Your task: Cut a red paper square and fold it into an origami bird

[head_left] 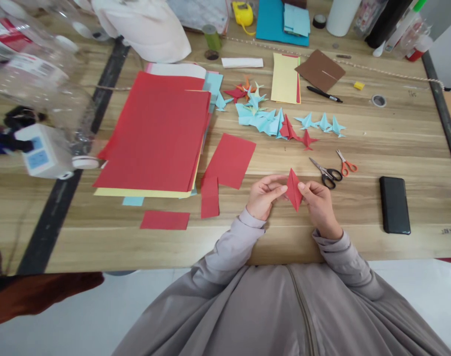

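A diamond-shaped piece of folded red paper point(294, 190) is held upright between both hands, above the front of the table. My left hand point(264, 195) pinches its left corner with thumb and fingers. On the opposite corner, my right hand point(320, 205) grips with thumb and curled fingers. A crease runs down the middle of the paper. Beyond the hands lie folded paper cranes in light blue point(266, 121) and red point(288, 128). Black-handled scissors point(327, 174) and small orange-handled scissors point(346, 163) rest just past my right hand.
A stack of red paper sheets point(155, 133) covers the left of the table, with loose red pieces point(231, 160) beside it. A black phone point(394, 205) lies at the right. Plastic bottles point(43, 74) crowd the far left. A brown square point(321, 70) and a pen point(324, 94) lie farther back.
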